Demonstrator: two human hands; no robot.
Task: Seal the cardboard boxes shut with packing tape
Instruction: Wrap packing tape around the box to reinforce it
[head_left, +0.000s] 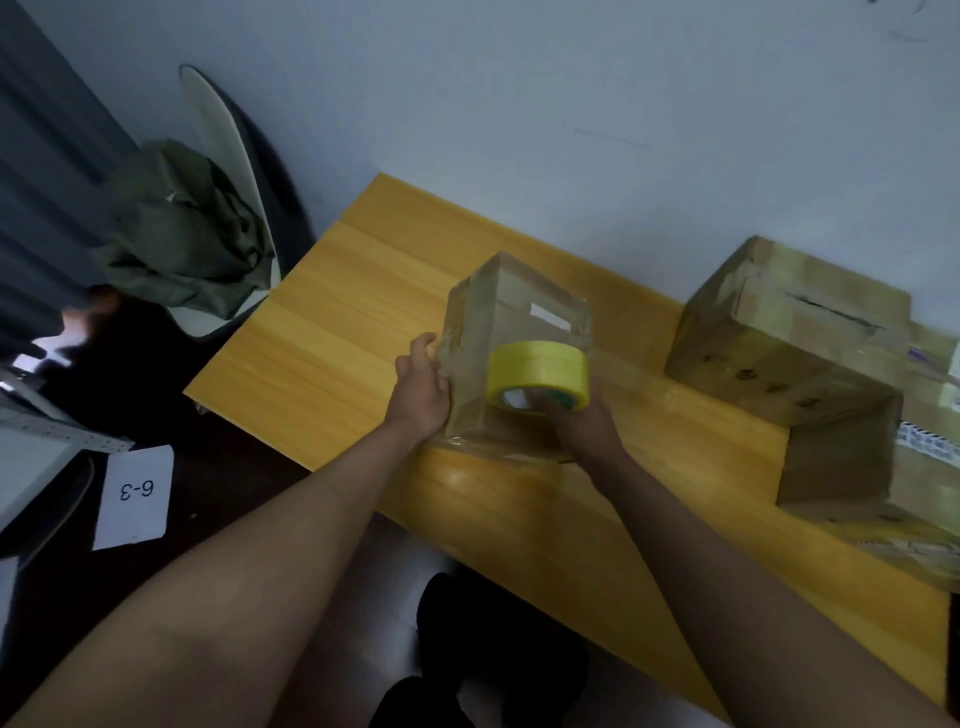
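A small cardboard box (511, 306) covered in glossy tape stands near the front edge of the yellow wooden table (353, 312). My left hand (421, 384) presses flat against the box's left side, fingers reaching up to its top edge. My right hand (576, 421) grips a yellow roll of packing tape (537, 371) with fingers through its core, holding it against the box's near face. A second, larger cardboard box (789, 332) lies at the right by the wall, a slit in its top and one flap (841, 457) hanging open toward me.
A chair with a green jacket (182, 234) stands left of the table. A paper sheet marked 6-3 (136, 493) lies on the dark floor. Printed packaging (930, 441) sits at the table's right edge. The wall runs right behind the table.
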